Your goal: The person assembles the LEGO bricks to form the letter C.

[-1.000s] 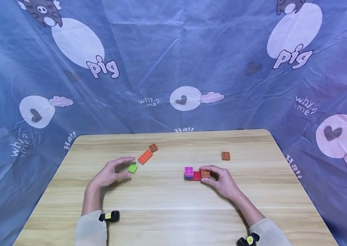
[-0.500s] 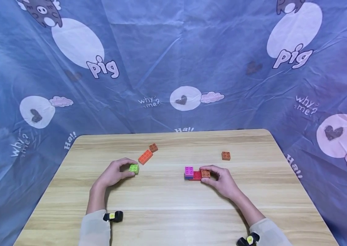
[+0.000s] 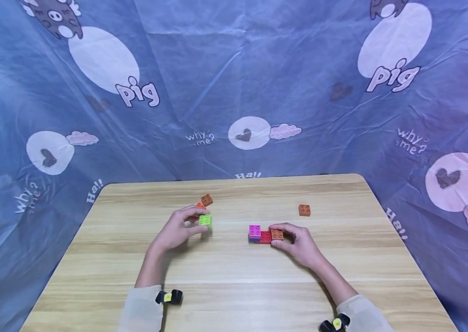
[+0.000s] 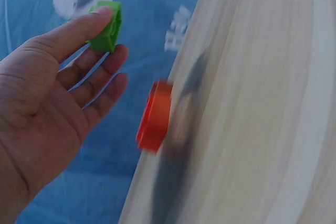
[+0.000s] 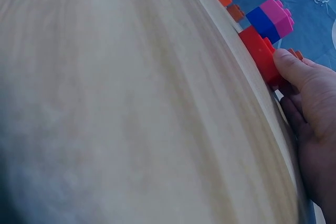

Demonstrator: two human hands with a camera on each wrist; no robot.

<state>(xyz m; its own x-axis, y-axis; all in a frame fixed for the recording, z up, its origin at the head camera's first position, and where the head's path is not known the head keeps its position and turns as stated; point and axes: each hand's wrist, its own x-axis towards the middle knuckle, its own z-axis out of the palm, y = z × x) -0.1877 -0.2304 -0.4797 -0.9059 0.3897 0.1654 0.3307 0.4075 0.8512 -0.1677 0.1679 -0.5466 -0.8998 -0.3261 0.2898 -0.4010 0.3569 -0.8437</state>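
The green brick (image 3: 205, 220) is off the table (image 3: 225, 281), pinched in your left hand (image 3: 176, 229), to the near side of the orange brick (image 4: 157, 116). Your right hand (image 3: 300, 244), further right, grips a brown brick (image 3: 277, 234) on the red brick (image 3: 265, 237), beside pink (image 3: 254, 229) over blue (image 5: 262, 23).

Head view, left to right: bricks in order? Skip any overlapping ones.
Green brick in the left hand → pink brick → red brick → brown brick in the right hand → farther brown brick.
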